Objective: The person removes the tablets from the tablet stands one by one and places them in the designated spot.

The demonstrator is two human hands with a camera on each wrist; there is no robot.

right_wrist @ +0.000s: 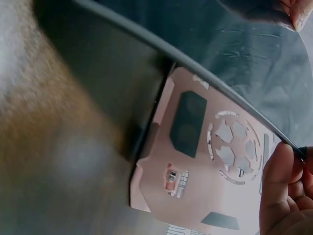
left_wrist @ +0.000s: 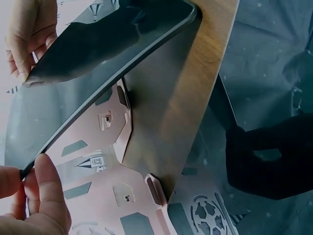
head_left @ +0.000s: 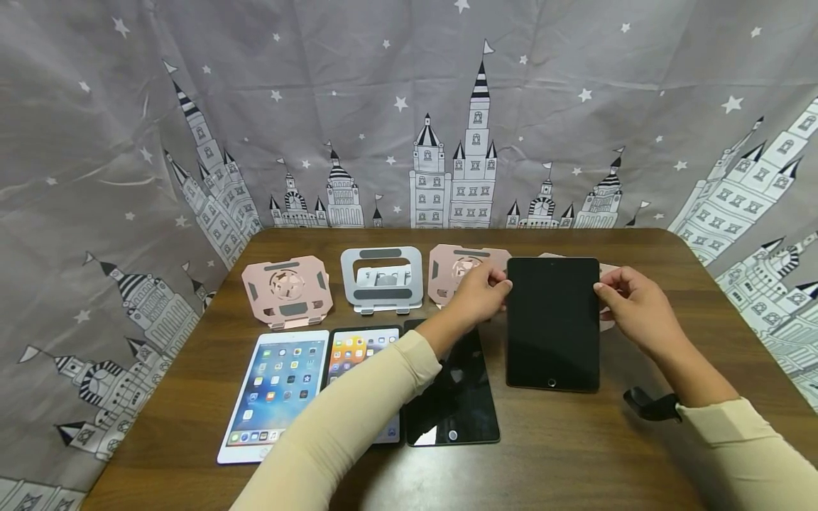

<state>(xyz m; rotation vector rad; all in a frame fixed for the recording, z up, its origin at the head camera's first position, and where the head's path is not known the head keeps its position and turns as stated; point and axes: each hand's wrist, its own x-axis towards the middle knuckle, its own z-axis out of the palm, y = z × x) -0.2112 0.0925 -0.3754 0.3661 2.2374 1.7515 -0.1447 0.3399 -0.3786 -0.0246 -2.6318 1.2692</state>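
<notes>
Between my two hands a black tablet (head_left: 552,323) with a dark screen is held upright, off the table. My left hand (head_left: 481,289) pinches its left edge near the top, and my right hand (head_left: 629,301) pinches the right edge. Behind the tablet stands a pink stand (right_wrist: 195,147), mostly hidden in the head view; the right wrist view shows its round cut-out and grey pads. Left of it is another pink stand (head_left: 441,277), partly covered by my left hand. Both hands also show in the left wrist view, gripping opposite edges of the tablet.
A white tablet (head_left: 281,383) with a lit screen, a second lit tablet (head_left: 358,348) and a dark tablet (head_left: 456,397) lie in a row, partly under my left sleeve. Behind them stand a pink stand (head_left: 287,287) and a grey-blue stand (head_left: 383,280). The wooden table (head_left: 543,454) meets a castle-print cloth.
</notes>
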